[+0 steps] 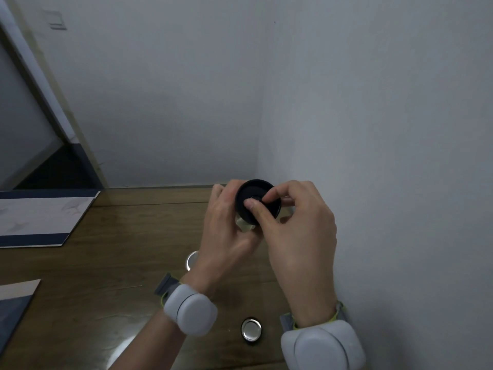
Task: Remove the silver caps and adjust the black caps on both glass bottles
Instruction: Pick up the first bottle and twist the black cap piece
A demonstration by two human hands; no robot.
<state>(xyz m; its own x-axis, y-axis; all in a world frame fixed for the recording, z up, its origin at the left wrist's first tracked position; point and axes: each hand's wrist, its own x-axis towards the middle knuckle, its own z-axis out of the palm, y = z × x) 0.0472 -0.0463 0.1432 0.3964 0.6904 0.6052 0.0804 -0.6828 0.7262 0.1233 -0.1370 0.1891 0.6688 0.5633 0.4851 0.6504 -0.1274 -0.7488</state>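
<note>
While both hands hold it above the far right corner of the wooden bench [128,263], the glass bottle [246,225] is tilted toward the camera. The left hand [226,236] wraps its mostly hidden body; the right hand [296,228] pinches the black cap [256,193] with thumb and forefinger. 2 silver caps lie on the bench: one [251,329] between the wrists, another [191,260], seemingly the same kind, half hidden behind the left wrist.

wall [400,129] close right, silver cap [251,329] between wrists, table [120,263] open left
</note>
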